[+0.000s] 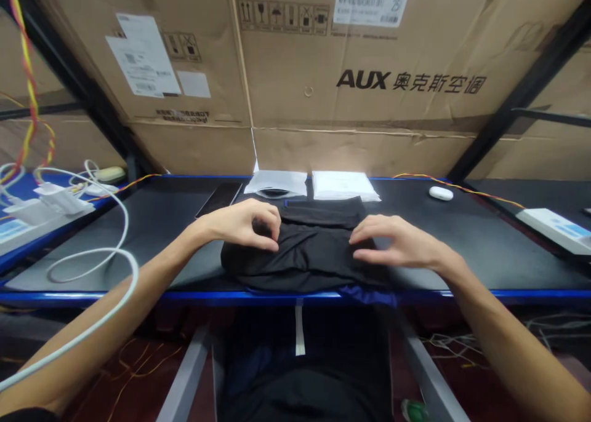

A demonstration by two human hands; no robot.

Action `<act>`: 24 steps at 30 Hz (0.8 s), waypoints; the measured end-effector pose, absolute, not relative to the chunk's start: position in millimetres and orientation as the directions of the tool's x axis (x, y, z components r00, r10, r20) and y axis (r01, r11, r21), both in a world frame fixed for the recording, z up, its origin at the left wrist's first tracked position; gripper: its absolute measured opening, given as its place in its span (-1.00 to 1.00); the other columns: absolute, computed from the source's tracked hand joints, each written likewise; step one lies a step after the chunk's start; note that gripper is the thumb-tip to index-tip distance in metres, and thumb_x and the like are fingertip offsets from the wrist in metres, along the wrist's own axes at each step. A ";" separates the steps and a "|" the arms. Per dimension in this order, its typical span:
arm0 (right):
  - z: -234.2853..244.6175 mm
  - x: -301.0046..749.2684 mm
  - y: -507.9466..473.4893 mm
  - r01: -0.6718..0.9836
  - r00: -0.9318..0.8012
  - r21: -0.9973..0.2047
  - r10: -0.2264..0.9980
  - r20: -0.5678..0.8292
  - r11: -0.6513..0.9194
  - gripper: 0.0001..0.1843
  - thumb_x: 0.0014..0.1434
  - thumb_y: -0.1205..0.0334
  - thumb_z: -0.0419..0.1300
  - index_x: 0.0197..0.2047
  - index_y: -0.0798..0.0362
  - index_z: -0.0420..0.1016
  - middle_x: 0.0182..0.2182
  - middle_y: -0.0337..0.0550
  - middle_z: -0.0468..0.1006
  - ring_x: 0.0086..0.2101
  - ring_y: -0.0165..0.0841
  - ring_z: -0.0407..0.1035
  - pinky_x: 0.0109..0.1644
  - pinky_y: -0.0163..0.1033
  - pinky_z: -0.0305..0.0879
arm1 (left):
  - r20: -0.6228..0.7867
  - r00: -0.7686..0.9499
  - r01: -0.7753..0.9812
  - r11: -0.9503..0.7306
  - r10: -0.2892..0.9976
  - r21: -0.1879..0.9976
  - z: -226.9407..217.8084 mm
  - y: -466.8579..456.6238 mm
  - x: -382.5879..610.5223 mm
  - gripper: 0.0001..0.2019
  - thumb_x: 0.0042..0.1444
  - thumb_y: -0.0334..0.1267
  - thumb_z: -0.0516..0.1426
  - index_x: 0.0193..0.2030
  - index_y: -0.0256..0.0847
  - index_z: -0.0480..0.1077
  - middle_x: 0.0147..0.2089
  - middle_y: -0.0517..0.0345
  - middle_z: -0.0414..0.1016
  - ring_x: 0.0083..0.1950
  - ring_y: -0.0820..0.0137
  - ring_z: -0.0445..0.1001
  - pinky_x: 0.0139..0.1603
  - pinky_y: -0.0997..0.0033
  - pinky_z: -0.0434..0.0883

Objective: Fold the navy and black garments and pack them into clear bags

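Note:
A folded black garment (309, 256) lies at the front edge of a dark work table (484, 243). My left hand (242, 224) rests on the garment's left side, fingers curled and pinching the cloth. My right hand (399, 243) lies on its right side with fingers bent, their tips pressing the fabric. Behind the garment sits a flatter black piece (323, 211). A bit of blue cloth (369, 296) shows under the garment at the table edge.
Two white plastic packets (344, 185) and a dark phone (219, 199) lie at the back of the table. A white earbud case (441, 193) sits to the right, a white power strip (554, 228) further right. White cable (92, 268) loops at left. Cardboard boxes (369, 71) stand behind.

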State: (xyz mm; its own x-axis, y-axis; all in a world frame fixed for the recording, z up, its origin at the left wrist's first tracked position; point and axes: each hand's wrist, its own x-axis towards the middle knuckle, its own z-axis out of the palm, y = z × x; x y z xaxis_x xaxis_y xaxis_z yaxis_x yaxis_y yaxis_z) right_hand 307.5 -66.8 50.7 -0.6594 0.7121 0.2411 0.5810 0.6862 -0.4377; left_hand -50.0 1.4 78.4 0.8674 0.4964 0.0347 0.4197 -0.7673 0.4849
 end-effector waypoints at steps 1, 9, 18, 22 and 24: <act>49.6 307.1 -76.2 0.587 -0.666 -0.439 0.714 0.216 0.681 -0.70 0.27 -0.04 0.27 -0.07 -0.06 0.66 -0.14 -0.11 0.68 -0.13 -0.23 0.53 0.02 -0.11 0.43 | -0.003 0.872 0.428 -0.759 0.490 0.491 78.0 -5.7 -54.0 -0.76 0.10 -0.01 0.33 -0.29 -0.14 0.61 -0.16 0.11 0.57 -0.14 0.34 0.52 -0.04 0.42 0.41; 35.8 306.3 -112.0 0.657 -0.659 -0.327 0.728 0.190 0.680 -0.79 0.27 0.11 0.27 -0.07 -0.11 0.66 0.01 -0.08 0.66 -0.02 -0.17 0.54 0.10 -0.05 0.42 | -0.062 0.853 0.485 -0.742 0.518 0.463 73.0 -37.8 -77.7 -0.90 0.15 -0.16 0.27 -0.22 -0.05 0.58 0.11 0.13 0.50 0.09 0.30 0.50 0.15 0.44 0.37; 46.3 306.7 -98.8 0.715 -0.489 -0.465 0.849 0.202 0.523 -0.76 0.30 0.14 0.14 -0.12 -0.09 0.64 -0.24 -0.22 0.71 -0.30 -0.27 0.56 -0.18 -0.23 0.44 | -0.057 0.853 0.458 -0.690 0.519 0.561 82.0 -35.3 -73.5 -0.87 0.20 -0.16 0.21 -0.28 -0.13 0.54 0.02 0.07 0.54 0.00 0.33 0.51 0.10 0.44 0.39; 53.8 309.7 -96.9 0.686 -0.501 -0.538 0.854 0.139 0.490 -0.71 0.34 0.05 0.12 -0.16 -0.06 0.65 -0.22 -0.21 0.71 -0.29 -0.27 0.56 -0.26 -0.27 0.42 | -0.106 0.858 0.450 -0.638 0.502 0.625 80.2 -27.6 -80.2 -0.82 0.23 -0.11 0.22 -0.30 -0.14 0.55 0.07 0.09 0.52 0.05 0.32 0.48 0.15 0.42 0.34; 56.4 310.2 -96.5 0.679 -0.510 -0.557 0.853 0.111 0.478 -0.69 0.34 0.03 0.11 -0.17 -0.05 0.65 -0.25 -0.22 0.71 -0.31 -0.27 0.55 -0.30 -0.27 0.41 | -0.114 0.855 0.447 -0.607 0.506 0.657 79.3 -24.4 -82.4 -0.79 0.24 -0.09 0.21 -0.30 -0.16 0.53 0.08 0.09 0.52 0.05 0.30 0.47 0.14 0.41 0.34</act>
State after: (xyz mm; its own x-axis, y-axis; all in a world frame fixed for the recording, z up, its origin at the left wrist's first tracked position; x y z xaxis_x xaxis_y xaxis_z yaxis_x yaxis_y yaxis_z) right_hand 310.2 -96.5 56.4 -0.5098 0.8532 0.1107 0.6791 0.4781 -0.5570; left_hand -82.4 -24.4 79.3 0.8549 0.5061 -0.1139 0.4470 -0.6071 0.6569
